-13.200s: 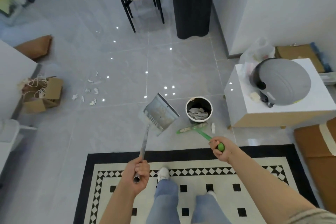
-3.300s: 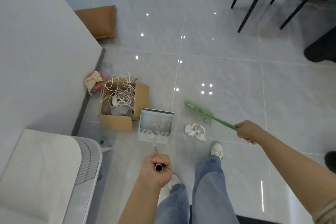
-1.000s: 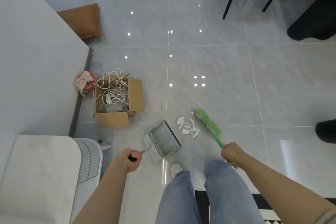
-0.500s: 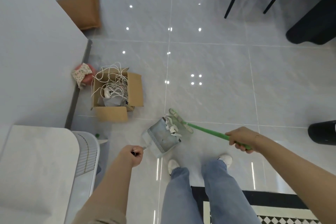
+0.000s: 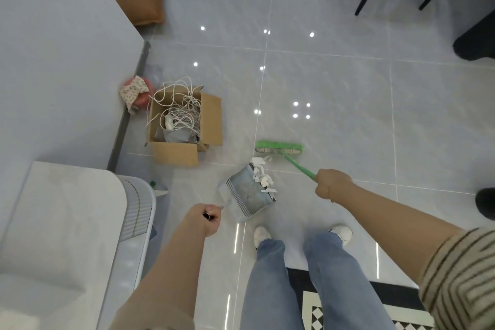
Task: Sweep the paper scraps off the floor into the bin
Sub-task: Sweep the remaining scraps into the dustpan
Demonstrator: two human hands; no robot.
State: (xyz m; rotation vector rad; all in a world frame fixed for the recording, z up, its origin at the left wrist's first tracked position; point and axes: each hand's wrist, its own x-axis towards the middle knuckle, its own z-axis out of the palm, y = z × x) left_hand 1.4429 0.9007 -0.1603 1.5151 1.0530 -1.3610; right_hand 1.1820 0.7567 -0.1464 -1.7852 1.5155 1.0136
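Our left hand is clenched round the end of the dustpan handle, and our right hand grips the green shaft of the broom, fingers wrapped round it. The dustpan sits on the grey floor just ahead of our feet, mouth turned away from us toward the broom head. The paper scraps lie bunched at the dustpan's far-right lip: most look to be on the lip or just inside, a few at the far tip seem to spill over onto the tile, though we cannot tell exactly which ones touch the floor. The broom head lies just beyond the dustpan, near the scraps but apart from them. We judge the gathering mostly done: scraps are in one pile at the pan, no strays visible elsewhere on the floor around the dustpan. Left to do: one more short stroke to pull the edge pieces fully in, then carry the pan to the bin and tip it. The bin is not in view here, so emptying is not yet done. A cardboard box with white cords sits left of and beyond the dustpan, not part of the job.
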